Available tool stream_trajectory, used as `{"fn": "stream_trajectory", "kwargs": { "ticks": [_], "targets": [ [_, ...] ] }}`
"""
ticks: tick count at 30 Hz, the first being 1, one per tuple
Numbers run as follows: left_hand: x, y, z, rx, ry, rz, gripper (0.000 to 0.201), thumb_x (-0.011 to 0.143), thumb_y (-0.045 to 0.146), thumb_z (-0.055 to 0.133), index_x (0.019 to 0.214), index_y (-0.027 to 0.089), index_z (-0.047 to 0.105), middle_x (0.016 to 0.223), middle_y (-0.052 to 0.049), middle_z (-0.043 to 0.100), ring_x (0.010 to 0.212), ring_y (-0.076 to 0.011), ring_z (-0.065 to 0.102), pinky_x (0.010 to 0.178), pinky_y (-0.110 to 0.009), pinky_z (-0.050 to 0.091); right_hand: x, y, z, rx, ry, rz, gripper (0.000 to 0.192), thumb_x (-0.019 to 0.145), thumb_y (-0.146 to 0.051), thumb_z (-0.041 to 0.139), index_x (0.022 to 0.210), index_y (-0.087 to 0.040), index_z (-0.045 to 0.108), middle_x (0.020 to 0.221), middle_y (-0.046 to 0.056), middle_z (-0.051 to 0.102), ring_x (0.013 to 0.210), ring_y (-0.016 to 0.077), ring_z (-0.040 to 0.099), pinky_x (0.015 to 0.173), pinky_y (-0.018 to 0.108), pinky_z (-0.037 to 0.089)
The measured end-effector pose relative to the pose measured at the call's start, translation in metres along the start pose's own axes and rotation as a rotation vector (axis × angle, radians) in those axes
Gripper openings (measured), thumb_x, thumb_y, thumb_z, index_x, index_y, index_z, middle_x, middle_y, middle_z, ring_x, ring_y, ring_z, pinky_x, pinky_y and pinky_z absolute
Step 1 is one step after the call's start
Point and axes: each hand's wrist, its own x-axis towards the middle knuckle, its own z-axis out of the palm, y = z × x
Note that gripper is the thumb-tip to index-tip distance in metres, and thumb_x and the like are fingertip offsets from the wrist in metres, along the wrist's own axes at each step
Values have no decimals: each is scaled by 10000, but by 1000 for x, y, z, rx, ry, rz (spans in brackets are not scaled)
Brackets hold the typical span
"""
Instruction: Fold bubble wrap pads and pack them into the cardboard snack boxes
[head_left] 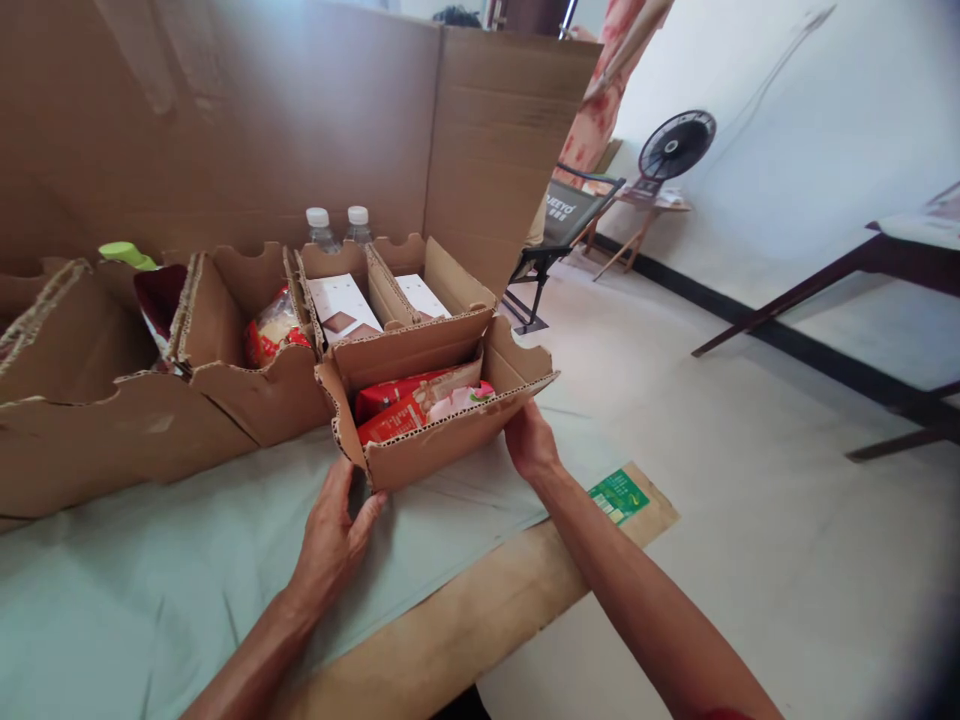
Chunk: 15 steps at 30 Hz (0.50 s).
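Note:
A small open cardboard box (442, 438) is tilted in front of a row of cardboard compartments. Inside it lie red food packets (394, 420) and a pink-and-white packet (459, 401). My left hand (337, 530) grips its lower left corner, thumb at the front and fingertips partly hidden. At the right end, my right hand (531, 442) holds the box from below, its fingers mostly out of sight behind the cardboard. White boxes with brown squares (343, 306) stand in the compartments just behind.
A red snack bag (274, 330) and a green-capped item (127, 255) sit in other compartments (247, 400). Two clear bottles (358, 225) stand behind, before a tall cardboard panel (502, 140). Pale cloth (187, 560) covers the table. A folding chair (562, 215) and a fan (677, 146) are farther back.

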Motion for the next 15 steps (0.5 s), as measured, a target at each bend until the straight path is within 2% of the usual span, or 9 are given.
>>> {"fn": "stream_trajectory", "kwargs": {
  "ticks": [3,6,12,15],
  "targets": [
    [-7,-5,1,50,10,30,422,987,377,559,1374,213,597,1169,-119,722,1187,-292,672,1013,-452,551,-4,5,-4,10,27,-3,539,776,-725,708,1103,-298,742,1303,1,768,1367,262,617,1186,445,473],
    [-15,-10,4,107,50,79,383,1012,346,525,1364,212,593,1189,-119,713,1219,-285,667,1027,-446,557,-9,10,-9,4,54,0,557,778,-755,693,1060,-277,746,1226,32,795,1336,284,639,1141,469,506],
    [-21,-10,7,212,109,212,363,1041,243,509,1392,222,596,1347,-118,692,1260,-264,675,1013,-390,592,-11,19,-16,-38,79,-24,494,783,-687,695,1033,-265,754,1137,43,807,1278,294,662,1122,470,514],
    [-22,-6,5,247,115,273,448,1034,164,508,1470,254,558,1454,-103,653,1310,-256,661,1029,-361,593,-12,20,-20,-77,67,-15,478,813,-654,638,1083,-282,772,1062,46,814,1241,314,684,1076,492,546]
  ]
}}
